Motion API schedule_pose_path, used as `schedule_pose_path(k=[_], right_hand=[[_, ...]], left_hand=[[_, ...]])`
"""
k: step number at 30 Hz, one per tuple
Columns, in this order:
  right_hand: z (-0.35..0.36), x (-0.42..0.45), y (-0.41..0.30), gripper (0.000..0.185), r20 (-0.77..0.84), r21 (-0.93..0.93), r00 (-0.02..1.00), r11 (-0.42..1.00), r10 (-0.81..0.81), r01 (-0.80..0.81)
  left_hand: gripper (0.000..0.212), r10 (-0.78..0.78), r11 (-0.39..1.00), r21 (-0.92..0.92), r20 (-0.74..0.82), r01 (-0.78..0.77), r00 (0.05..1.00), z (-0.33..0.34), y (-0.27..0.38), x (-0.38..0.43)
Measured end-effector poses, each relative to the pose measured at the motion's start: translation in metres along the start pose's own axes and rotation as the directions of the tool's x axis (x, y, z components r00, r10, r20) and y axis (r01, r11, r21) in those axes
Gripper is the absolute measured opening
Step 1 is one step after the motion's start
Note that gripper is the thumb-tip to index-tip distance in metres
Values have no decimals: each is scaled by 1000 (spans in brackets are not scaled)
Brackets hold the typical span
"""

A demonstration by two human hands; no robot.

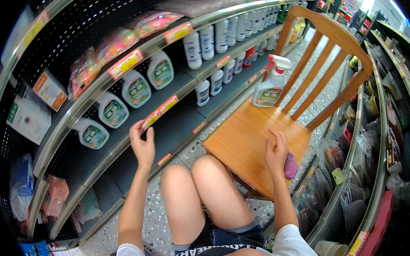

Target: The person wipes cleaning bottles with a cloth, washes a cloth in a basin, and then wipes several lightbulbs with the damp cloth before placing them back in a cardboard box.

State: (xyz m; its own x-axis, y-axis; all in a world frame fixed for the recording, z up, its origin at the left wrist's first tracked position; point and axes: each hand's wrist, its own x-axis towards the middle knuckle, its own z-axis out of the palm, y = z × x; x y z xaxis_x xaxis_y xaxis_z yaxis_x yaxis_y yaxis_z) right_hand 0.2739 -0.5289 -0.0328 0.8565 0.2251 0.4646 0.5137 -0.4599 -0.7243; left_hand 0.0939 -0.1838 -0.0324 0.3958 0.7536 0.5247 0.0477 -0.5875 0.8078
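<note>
My left hand (142, 146) is at the front edge of a dark metal shelf, by a strip of price labels (160, 113). Its thumb and fingers are apart, and whether they touch the strip is hard to tell. Over the seat of a wooden chair (233, 137) is my right hand (276, 152), empty, with loosely curved fingers. A purple cloth (290, 165) lies beside that wrist, at the seat's right edge. Towards the backrest, a clear spray bottle (267, 87) with a red and white trigger head stands upright on the seat. Several similar white-backed bottles (136, 89) line the shelf beyond my left hand.
Rows of white bottles (192, 50) and smaller white bottles (202, 93) fill shelves farther along. Colourful packets (116, 45) and boxes (50, 89) sit above and left. Across the speckled floor (185, 148), another shelf unit (352, 167) with bagged goods runs close along the chair's right side.
</note>
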Motion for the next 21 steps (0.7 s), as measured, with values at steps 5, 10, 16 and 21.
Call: schedule_pose_path(k=[5,10,16,21], right_hand=[[-44,-30,36,25,-27,-272,999,962,-29,21],[-66,-50,33,41,44,-433,994,899,99,-70],[-51,-67,56,39,-5,-350,996,933,88,-84],[-42,-67,60,38,-105,-300,992,950,64,-93]], left_hand=[[27,90,991,-124,275,-58,957,104,68,9],[32,176,977,-193,518,-86,837,198,118,19],[58,189,943,-333,575,17,796,288,151,39],[66,167,917,-378,660,131,733,318,168,57]])
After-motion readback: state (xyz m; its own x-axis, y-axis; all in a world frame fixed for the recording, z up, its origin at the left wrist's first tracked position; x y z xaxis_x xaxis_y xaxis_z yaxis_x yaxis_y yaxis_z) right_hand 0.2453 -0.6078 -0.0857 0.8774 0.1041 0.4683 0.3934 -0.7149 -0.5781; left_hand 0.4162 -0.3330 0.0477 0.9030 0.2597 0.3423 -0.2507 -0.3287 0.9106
